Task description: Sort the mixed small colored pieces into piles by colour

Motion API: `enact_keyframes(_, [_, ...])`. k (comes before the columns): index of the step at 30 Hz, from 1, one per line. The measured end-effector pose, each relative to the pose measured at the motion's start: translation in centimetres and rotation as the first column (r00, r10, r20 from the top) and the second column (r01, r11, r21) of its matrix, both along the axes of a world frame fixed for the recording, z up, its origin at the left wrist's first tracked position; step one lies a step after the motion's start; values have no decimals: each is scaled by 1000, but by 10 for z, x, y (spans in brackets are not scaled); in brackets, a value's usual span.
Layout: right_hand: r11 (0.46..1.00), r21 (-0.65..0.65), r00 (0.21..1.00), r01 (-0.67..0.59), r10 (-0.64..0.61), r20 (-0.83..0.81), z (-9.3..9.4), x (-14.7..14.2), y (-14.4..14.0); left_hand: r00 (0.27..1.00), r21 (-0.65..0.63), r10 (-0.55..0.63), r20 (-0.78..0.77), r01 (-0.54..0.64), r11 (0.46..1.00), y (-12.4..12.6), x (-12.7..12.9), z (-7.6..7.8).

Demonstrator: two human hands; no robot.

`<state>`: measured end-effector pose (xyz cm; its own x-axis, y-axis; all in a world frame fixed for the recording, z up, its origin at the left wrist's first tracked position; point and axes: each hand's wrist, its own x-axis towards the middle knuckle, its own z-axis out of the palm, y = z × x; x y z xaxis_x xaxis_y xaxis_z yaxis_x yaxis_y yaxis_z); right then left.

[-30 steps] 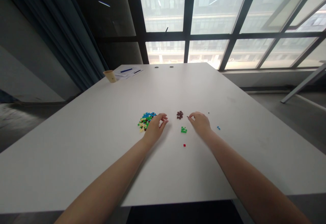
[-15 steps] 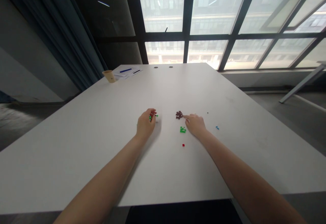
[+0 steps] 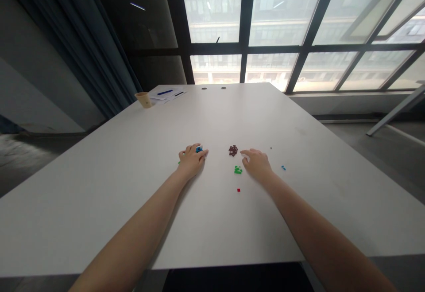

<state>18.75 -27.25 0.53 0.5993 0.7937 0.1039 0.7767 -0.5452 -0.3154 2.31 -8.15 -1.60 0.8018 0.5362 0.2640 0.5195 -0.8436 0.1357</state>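
Bricks of a small multicoloured cluster (image 3: 198, 149) are gripped under the closed left hand (image 3: 191, 161) on the table (image 3: 133, 185). At three o'clock, the right hand (image 3: 256, 163) rests loosely open beside dark pieces (image 3: 233, 150). Light, stiff, easily scattered; edges are best pinched.

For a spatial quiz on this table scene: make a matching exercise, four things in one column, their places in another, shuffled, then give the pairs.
Things:
1. paper cup
2. dark brown brick cluster
3. green brick cluster
4. single red brick

Places:
A. beside the right hand, on its near left
B. far left corner of the table, by papers
C. just beyond the right fingers
D. alone, nearest the camera

Pairs: 1-B, 2-C, 3-A, 4-D
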Motion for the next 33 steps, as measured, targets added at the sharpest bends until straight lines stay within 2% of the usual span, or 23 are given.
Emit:
enact_keyframes(7, [999,46,1000,-8,9,-12,2,0,-4,995,-9,-54,85,55,998,6,3,0])
enact_keyframes(14, [999,51,1000,-5,7,-23,4,-2,-5,996,23,-68,66,66,998,2,1,4])
enact_keyframes(16, [998,64,999,-10,12,-30,4,-2,-6,989,-47,-50,142,58,997,-1,2,7])
enact_keyframes(18, [997,81,999,-16,19,-38,4,-2,-6,962,-218,-10,272,72,973,-5,4,10])
enact_keyframes(19, [996,91,999,-20,24,-43,4,-2,-7,940,-340,28,339,95,935,-8,5,12])
enact_keyframes(20, [994,105,998,-25,30,-47,4,-2,-7,914,-477,79,398,133,869,-12,5,14])
enact_keyframes(21, [992,123,998,-32,39,-52,5,-2,-7,888,-611,138,438,182,770,-16,6,15])
enact_keyframes(22, [989,145,997,-42,50,-54,5,-3,-7,867,-728,200,457,235,644,-21,6,16])
enact_keyframes(24, [978,200,996,-64,76,-55,5,-4,-6,846,-873,292,446,339,352,-33,7,19])
enact_keyframes(26, [960,261,992,-101,117,-49,6,-5,-5,843,-906,336,420,413,95,-44,7,21])
enact_keyframes(27, [948,291,989,-125,143,-41,6,-6,-4,842,-898,349,410,439,-4,-48,8,21])
enact_keyframes(28, [935,320,985,-151,170,-32,7,-7,-4,840,-883,361,406,462,-82,-51,9,22])
enact_keyframes(30, [905,372,974,-205,226,-12,8,-8,-4,832,-850,380,403,495,-183,-55,10,22])
enact_keyframes(31, [889,395,968,-230,251,-2,8,-9,-4,830,-837,387,402,504,-211,-56,11,21])
enact_keyframes(33, [855,438,953,-277,303,12,9,-12,-4,824,-823,394,407,518,-233,-55,12,20])
